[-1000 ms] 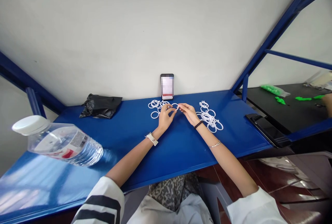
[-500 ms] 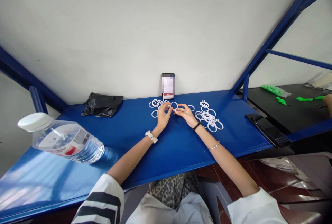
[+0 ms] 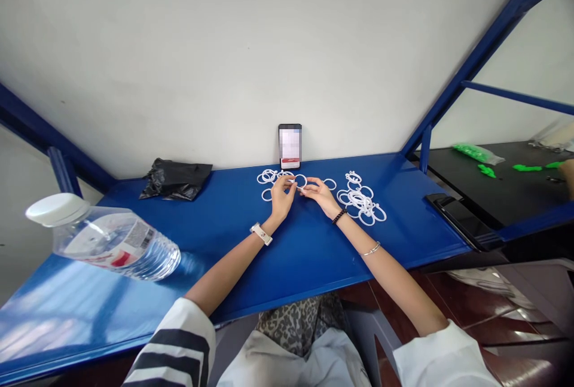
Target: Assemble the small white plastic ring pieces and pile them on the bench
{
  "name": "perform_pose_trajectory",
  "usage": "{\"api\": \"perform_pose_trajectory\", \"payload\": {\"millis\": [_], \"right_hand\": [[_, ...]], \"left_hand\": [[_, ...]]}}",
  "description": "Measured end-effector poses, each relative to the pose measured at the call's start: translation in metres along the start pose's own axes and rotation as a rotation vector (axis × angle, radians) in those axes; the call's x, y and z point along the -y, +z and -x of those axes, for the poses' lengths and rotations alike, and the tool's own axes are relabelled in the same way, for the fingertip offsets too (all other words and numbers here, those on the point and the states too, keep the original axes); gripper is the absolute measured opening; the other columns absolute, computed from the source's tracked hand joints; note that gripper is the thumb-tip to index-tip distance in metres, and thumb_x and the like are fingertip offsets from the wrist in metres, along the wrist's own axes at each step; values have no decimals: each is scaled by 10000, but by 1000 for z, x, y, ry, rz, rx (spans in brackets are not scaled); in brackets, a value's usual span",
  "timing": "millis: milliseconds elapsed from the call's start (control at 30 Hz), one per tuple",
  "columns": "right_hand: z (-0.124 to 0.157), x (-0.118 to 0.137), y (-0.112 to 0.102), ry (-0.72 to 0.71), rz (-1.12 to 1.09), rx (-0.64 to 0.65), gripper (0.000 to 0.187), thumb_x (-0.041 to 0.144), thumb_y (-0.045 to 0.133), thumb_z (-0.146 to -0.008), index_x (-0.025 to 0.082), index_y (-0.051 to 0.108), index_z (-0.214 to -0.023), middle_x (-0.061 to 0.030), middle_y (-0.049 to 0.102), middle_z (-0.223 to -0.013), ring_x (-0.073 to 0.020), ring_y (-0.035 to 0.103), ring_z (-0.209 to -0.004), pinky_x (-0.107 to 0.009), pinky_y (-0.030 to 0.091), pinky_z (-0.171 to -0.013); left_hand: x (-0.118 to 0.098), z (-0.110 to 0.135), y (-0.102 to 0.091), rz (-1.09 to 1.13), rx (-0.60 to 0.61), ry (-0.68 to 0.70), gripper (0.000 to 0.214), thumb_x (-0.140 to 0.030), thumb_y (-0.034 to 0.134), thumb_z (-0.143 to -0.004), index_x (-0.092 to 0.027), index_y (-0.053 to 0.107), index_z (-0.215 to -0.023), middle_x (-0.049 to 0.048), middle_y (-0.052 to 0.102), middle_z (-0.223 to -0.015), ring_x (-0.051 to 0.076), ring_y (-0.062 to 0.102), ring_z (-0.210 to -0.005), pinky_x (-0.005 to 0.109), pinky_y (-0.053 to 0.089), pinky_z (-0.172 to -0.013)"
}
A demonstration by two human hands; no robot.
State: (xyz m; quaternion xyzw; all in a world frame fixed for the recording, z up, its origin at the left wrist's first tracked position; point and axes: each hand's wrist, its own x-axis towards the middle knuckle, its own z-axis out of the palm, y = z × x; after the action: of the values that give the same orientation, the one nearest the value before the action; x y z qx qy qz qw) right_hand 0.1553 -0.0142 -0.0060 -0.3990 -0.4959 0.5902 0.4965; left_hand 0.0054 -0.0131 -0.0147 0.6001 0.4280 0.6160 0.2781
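Ring (image 3: pixel 306 181) at twelve o'clock over the table (image 3: pixel 305 255), pinched between the fingertips of left hand (image 3: pixel 281 198) and right hand (image 3: pixel 323 195). From it, a phone (image 3: pixel 290 146) stands near twelve, a pile (image 3: pixel 359 198) of rings lies between three and four, a smaller cluster (image 3: pixel 269 170) at nine.

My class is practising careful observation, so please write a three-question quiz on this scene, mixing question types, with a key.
1. True or false: the phone lies flat on the table.
2. Which has a white cap: (a) the black bag; (b) the bottle; (c) the phone?
3. Fill in the blank: the left hand and right hand together hold a white ____.

Key
1. False: the phone stands upright by the wall.
2. b
3. ring
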Motion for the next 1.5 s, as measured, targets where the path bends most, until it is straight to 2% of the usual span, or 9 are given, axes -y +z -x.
{"api": "perform_pose_trajectory", "payload": {"millis": [200, 400, 567, 733, 933, 1133, 1367, 1500], "right_hand": [[-1, -3, -1, -19, 4, -5, 473, 271, 806, -633, 232, 579, -1046, -6, 727, -858, -189, 699, -836, -408, 500, -962], [-3, -5, -1, -67, 89, -22, 421, 286, 810, -620, 208, 660, -1005, -29, 713, -880, -187, 674, -890, -387, 490, -970], [-4, -6, 0, -95, 124, -2, 345, 305, 809, -611, 199, 696, -919, -57, 715, -976, -187, 656, -922, -379, 490, -964], [-3, -5, 0, -90, 127, 10, 323, 307, 804, -618, 204, 704, -908, -53, 721, -972, -192, 659, -928, -387, 489, -967], [-3, -6, 1, -70, 121, 14, 317, 321, 805, -620, 203, 712, -899, -53, 728, -947, -207, 672, -932, -400, 486, -978], [-3, -6, 1, -57, 105, 0, 325, 318, 812, -614, 202, 709, -899, -49, 729, -911, -210, 683, -911, -408, 494, -972], [-6, -9, -2, -39, 83, -70, 416, 377, 822, -607, 188, 688, -952, -59, 731, -876, -207, 691, -832, -400, 532, -902], [-7, -11, -3, -37, 97, -99, 444, 434, 816, -613, 185, 684, -956, -68, 735, -881, -202, 692, -805, -396, 542, -874]], "left_hand": [[3, 0, 1, 15, -4, -33, 155, -237, 611, -842, -170, 627, -981, 82, 679, -991, 147, 651, -769, 286, 548, -714], [7, -1, 2, 19, -24, -47, 217, -249, 615, -844, -166, 623, -1044, 67, 664, -875, 158, 643, -790, 284, 542, -718], [10, -1, 2, 40, -29, -69, 195, -275, 625, -843, -163, 639, -1002, 78, 685, -896, 174, 658, -813, 315, 550, -755], [12, -1, 2, 66, -30, -97, 185, -268, 625, -837, -154, 646, -981, 90, 691, -925, 193, 671, -852, 337, 554, -780], [10, -1, 2, 117, -17, -147, 194, -268, 617, -835, -149, 637, -986, 97, 684, -926, 202, 677, -864, 329, 563, -749], [6, -1, 1, 148, -17, -192, 208, -291, 630, -823, -158, 619, -983, 72, 666, -877, 176, 680, -738, 310, 568, -670], [3, -1, -1, 157, 23, -159, 261, -304, 628, -823, -182, 595, -1052, 17, 623, -793, 130, 639, -670, 270, 548, -660], [2, 0, 1, 80, 65, -109, 193, -304, 599, -840, -172, 649, -972, 51, 670, -865, 138, 637, -687, 274, 536, -657]]}}
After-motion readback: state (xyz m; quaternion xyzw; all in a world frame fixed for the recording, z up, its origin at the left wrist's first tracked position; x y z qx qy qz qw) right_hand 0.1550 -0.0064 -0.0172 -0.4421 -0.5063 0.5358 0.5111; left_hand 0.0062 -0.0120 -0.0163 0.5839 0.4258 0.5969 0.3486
